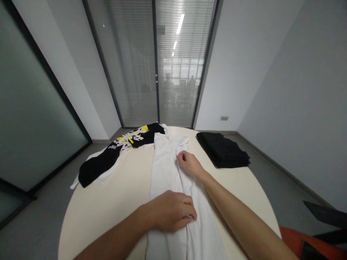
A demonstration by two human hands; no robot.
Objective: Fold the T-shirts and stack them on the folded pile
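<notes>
A white garment (165, 173), which looks like a shirt, lies lengthwise down the middle of the round table, with one long side folded over. My left hand (175, 211) is closed in a pinch on the folded layer, near the table's front. Farther up, my right hand (189, 163) pinches the same layer along its right side, close to the collar end. The fabric between both hands forms a long edge running down the garment. The garment's lower end passes out of the bottom of the view.
Black and white clothes (103, 162) with yellow print lie along the table's left rim. A stack of folded black garments (222, 150) sits at the right. The cream table (130, 187) has a curved edge. An orange and black chair (300, 242) stands at lower right.
</notes>
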